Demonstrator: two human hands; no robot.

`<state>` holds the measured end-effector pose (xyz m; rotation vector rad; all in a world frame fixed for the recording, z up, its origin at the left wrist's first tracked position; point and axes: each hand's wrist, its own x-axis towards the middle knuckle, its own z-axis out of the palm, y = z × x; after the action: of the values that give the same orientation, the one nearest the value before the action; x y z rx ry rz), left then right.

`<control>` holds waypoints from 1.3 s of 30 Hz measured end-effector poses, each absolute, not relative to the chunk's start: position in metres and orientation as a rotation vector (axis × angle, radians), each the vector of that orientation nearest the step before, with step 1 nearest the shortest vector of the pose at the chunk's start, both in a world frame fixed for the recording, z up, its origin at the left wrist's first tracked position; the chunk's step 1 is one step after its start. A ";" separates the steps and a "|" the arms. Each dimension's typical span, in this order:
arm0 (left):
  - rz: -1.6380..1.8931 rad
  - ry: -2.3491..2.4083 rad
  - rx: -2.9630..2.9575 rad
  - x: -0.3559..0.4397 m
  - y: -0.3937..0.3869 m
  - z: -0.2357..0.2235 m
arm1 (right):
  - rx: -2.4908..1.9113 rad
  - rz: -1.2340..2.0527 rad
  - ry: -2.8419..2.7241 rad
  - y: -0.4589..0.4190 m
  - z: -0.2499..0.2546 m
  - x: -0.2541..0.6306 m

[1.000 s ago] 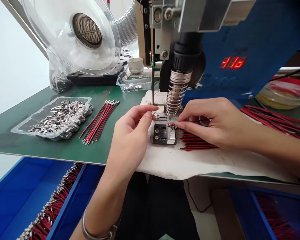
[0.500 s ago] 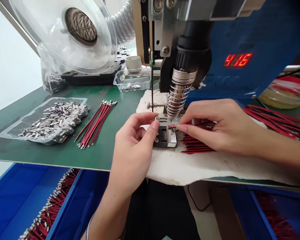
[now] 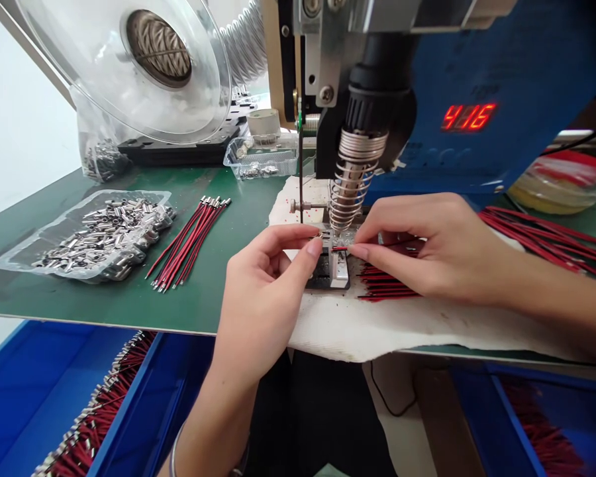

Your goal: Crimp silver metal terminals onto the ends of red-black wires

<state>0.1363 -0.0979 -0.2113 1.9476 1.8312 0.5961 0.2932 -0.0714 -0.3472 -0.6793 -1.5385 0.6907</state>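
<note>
My left hand (image 3: pixel 263 298) is closed in a pinch at the left side of a small metal fixture (image 3: pixel 338 273). A small shiny metal connector (image 3: pixel 322 234) shows between its thumb and forefinger, mostly hidden. From the right, my right hand (image 3: pixel 427 245) pinches a thin red-and-black wire (image 3: pixel 338 249), whose end lies across the top of the fixture. Just above stands a soldering iron (image 3: pixel 350 189) wrapped in a coil spring. More red-and-black wires (image 3: pixel 385 281) lie under my right hand on a whitish cloth (image 3: pixel 347 334).
To the left, a clear tray (image 3: pixel 14 258) holds many metal connectors, beside a bundle of wires with metal ends (image 3: pixel 189 242). A blue machine (image 3: pixel 442 159) displays 416. Behind are a clear fume hood (image 3: pixel 94 59) and a smaller tray (image 3: pixel 233 159). Blue bins (image 3: pixel 44 371) sit below the table edge.
My left fingertips have moved slightly right, closer to the wire end and the fixture's upright. My right hand keeps its pinch on the wire. The view has shifted slightly.
</note>
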 end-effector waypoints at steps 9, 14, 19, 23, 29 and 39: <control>0.548 1.858 1.935 0.136 -0.098 -0.212 | -0.657 0.631 -1.539 -0.071 -0.351 0.292; 0.509 1.891 1.945 0.138 -0.099 -0.211 | -0.656 0.628 -1.541 -0.071 -0.350 0.293; 0.500 1.902 1.967 0.140 -0.098 -0.212 | -0.653 0.630 -1.543 -0.071 -0.349 0.293; 0.524 1.904 1.977 0.140 -0.098 -0.213 | -0.680 0.635 -1.515 -0.072 -0.348 0.292; 0.543 1.909 1.976 0.139 -0.098 -0.213 | -0.717 0.642 -1.470 -0.076 -0.347 0.291; 0.540 1.908 1.971 0.139 -0.099 -0.212 | -0.737 0.637 -1.472 -0.078 -0.346 0.291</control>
<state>0.1389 -0.0992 -0.2125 1.9706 1.9082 0.5401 0.2909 -0.0776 -0.3462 -0.7370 -1.4722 0.6369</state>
